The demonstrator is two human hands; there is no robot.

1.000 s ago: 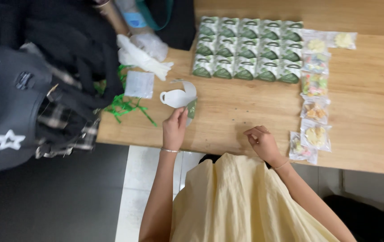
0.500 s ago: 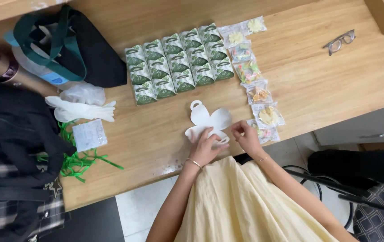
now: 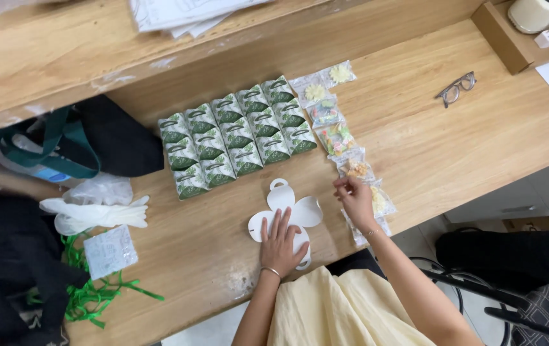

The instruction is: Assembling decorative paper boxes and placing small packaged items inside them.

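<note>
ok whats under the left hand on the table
The left hand lies flat on a white flat-cut paper box blank with rounded lobes, spread on the wooden table. The blank's middle is covered by the palm, so any folds there cannot be seen.

Bare desk [image 3: 454,147] lies open to the right of the snack packets [image 3: 342,150], with only eyeglasses [image 3: 456,88] on it. Ahead, the block of green boxes [image 3: 236,134] bars the way; to the left, white gloves [image 3: 98,214] and green ribbon [image 3: 95,298] crowd the edge.
</note>
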